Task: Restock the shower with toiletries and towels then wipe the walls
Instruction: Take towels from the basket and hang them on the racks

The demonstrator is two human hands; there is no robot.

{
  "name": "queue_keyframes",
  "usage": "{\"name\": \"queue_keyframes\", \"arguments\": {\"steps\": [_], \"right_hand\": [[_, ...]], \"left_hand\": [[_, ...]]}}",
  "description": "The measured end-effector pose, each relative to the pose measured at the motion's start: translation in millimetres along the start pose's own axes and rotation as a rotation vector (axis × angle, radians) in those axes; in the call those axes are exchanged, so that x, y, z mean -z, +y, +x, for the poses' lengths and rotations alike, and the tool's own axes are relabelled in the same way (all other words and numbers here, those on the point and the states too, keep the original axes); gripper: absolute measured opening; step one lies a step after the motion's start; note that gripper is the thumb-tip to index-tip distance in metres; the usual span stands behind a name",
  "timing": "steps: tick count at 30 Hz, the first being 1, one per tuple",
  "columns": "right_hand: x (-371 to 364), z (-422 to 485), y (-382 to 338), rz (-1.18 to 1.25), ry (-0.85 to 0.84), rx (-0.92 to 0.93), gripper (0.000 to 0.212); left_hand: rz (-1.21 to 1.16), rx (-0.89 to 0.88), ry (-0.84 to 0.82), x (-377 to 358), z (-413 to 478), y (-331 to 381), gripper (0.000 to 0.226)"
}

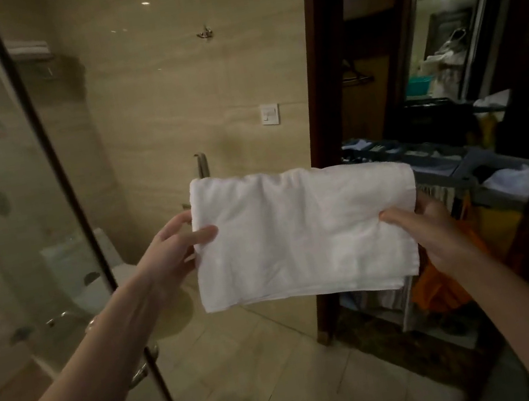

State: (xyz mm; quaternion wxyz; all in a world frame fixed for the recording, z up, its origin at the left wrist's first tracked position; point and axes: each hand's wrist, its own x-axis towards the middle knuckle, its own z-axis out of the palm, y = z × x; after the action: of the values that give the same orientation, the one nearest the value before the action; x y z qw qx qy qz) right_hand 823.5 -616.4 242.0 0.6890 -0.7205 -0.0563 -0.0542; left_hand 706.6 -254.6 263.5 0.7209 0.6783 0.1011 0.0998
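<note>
We hold the towel [303, 232] at the middle of the frame, folded flat. The left hand [176, 245] pinches its left edge with the thumb in front, and the right hand [433, 225] pinches the right edge in the same way. It seems soft, light and limp, so we judge it is best taken by two edges, or it will sag and unfold. At the right, the cart [479, 163] has grey trays with white linen [509, 179]; the smaller contents we cannot tell.

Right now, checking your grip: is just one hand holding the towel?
No, left hand and right hand each pinch the towel.
</note>
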Motion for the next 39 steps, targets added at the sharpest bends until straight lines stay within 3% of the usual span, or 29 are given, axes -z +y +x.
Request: {"name": "queue_keyframes", "arguments": {"steps": [7,15,28,39], "right_hand": [[-14,126,2,0.007,-0.1,0.09,0.038],[-76,246,7,0.009,-0.243,0.165,0.04],[-265,459,-8,0.007,-0.377,0.328,0.035],[-442,584,-15,0.105,-0.548,0.404,0.025]], "left_hand": [[-0.051,-0.018,0.108,-27,114,4,0.043],[-0.06,-0.029,0.219,5,210,4,0.046],[-0.064,-0.149,0.352,120,432,33,0.039],[0.029,-0.216,0.512,233,513,65,0.052]]}}
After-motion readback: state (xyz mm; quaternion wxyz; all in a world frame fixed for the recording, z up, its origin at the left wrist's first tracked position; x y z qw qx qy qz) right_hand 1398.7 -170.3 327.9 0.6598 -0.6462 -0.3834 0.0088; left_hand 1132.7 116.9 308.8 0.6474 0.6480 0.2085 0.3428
